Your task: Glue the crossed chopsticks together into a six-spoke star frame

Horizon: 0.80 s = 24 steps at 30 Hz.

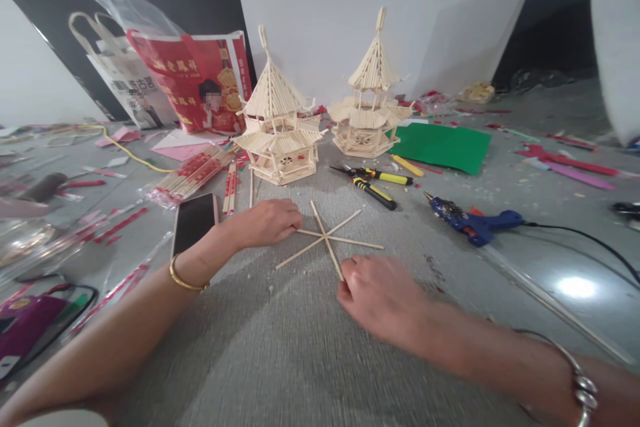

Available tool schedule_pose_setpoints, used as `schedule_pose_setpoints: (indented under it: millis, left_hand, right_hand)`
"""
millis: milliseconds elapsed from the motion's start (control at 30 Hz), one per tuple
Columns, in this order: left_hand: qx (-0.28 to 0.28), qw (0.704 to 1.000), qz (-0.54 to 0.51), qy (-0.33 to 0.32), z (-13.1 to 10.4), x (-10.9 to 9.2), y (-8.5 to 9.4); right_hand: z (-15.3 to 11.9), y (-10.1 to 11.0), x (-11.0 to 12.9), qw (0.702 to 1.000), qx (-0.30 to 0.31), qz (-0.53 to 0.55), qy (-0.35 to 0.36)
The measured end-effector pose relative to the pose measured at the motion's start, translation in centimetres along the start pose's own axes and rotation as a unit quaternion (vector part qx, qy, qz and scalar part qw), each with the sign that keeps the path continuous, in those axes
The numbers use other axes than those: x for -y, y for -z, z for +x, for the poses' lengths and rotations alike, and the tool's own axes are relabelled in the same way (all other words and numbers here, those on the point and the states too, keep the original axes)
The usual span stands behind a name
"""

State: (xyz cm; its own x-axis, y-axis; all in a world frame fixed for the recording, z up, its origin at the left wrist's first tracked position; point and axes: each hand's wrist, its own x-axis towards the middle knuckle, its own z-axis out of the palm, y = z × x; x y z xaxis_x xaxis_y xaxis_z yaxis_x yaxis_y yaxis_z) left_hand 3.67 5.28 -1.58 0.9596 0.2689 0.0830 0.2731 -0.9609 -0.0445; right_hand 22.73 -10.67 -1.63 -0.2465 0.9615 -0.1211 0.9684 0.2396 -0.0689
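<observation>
Three thin wooden sticks cross at their middles in a six-armed star (325,236) on the grey surface. My left hand (273,221), closed, pinches the left end of one stick. The near end of another stick is between the fingers of my right hand (373,290), which is closed and slightly blurred. Behind the star stand two pagoda models built of sticks, the left pagoda (280,127) nearer and the right pagoda (371,97) farther back. Yellow-and-black pliers (373,187) lie between the star and the right pagoda.
A blue glue gun (475,217) with a cord lies at right, near a green sheet (440,147). At left are a phone (195,223), packs of sticks (193,173), a red bag (200,80) and a purple device (25,327). Paper scraps litter both sides.
</observation>
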Motion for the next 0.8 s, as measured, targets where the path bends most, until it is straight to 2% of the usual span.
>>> schedule_pose_setpoints:
  millis: [100, 233, 400, 600, 700, 800]
  left_hand:
    - [-0.029, 0.999, 0.016, 0.0, 0.0, -0.6, 0.3]
    - [-0.074, 0.997, 0.01, 0.027, 0.2, -2.4, 0.8]
    - [-0.046, 0.994, 0.009, 0.094, 0.9, -4.8, 0.6]
    - [-0.038, 0.993, 0.069, 0.083, 1.2, -5.8, -0.2]
    - [-0.035, 0.994, 0.069, 0.079, 1.2, -6.0, 0.4]
    - [-0.046, 0.993, 0.047, 0.094, 0.7, -5.3, 1.8]
  right_hand:
    - [-0.2, 0.6, -1.0, 0.999, -0.034, -0.008, 0.012]
    - [0.0, 1.1, -4.0, 0.994, -0.098, -0.032, 0.037]
    - [1.3, -0.2, -6.9, 0.984, -0.142, -0.041, 0.095]
    - [3.1, -2.2, -7.1, 0.971, -0.167, -0.04, 0.167]
    - [3.2, -1.3, -7.4, 0.967, -0.178, -0.033, 0.18]
    - [2.6, 0.7, -8.6, 0.964, -0.208, -0.013, 0.164]
